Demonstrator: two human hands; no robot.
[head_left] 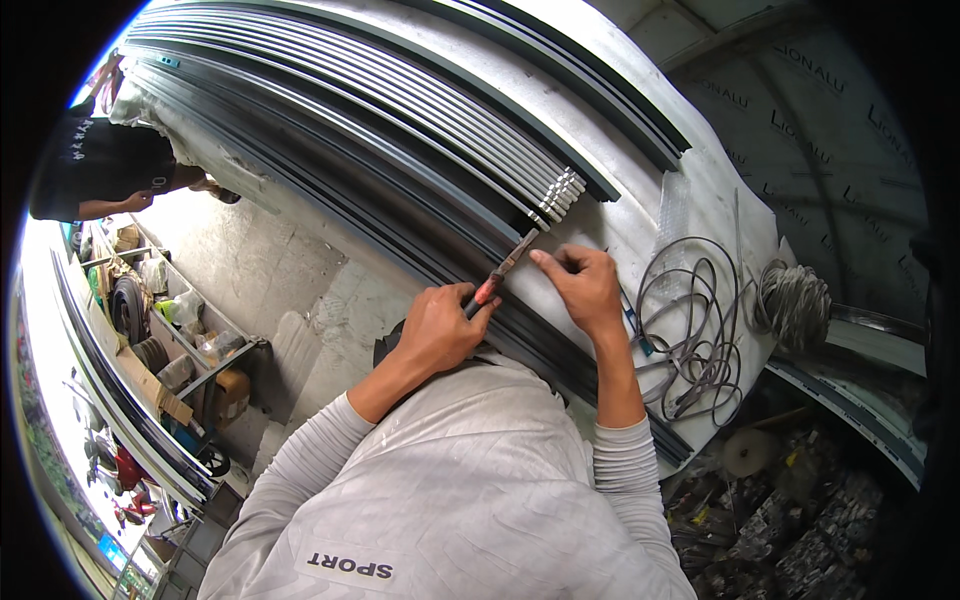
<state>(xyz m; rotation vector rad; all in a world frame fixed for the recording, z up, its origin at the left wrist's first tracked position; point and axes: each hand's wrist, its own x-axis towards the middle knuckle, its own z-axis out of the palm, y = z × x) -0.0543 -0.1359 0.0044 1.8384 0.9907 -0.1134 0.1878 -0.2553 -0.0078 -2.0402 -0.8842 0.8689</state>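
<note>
Red on the handles, grey metal at the nose: pliers, over the dark bars at the near side of the white surface, with the tip up by the white ends of the thin, pale rods. Hard to tell if touching a rod or just beside one.

Left grip closed round the handles, fingers wrapped well. Right grip just beside the tip, thumb and finger bent close together; cannot tell if pinching some small thing or nothing.

As for the pliers, likely hard and stiff, tough to break, a bit heavy at the nose. Best held far back, by the handles, for a strong squeeze. Maybe slippery on the bare metal.

As for the rods, probably light one by one, but long, so likely to droop if lifted from one end. Better to take hold in two spots, well apart. To the right, loops of bendy cord and a roll of wire.
</note>
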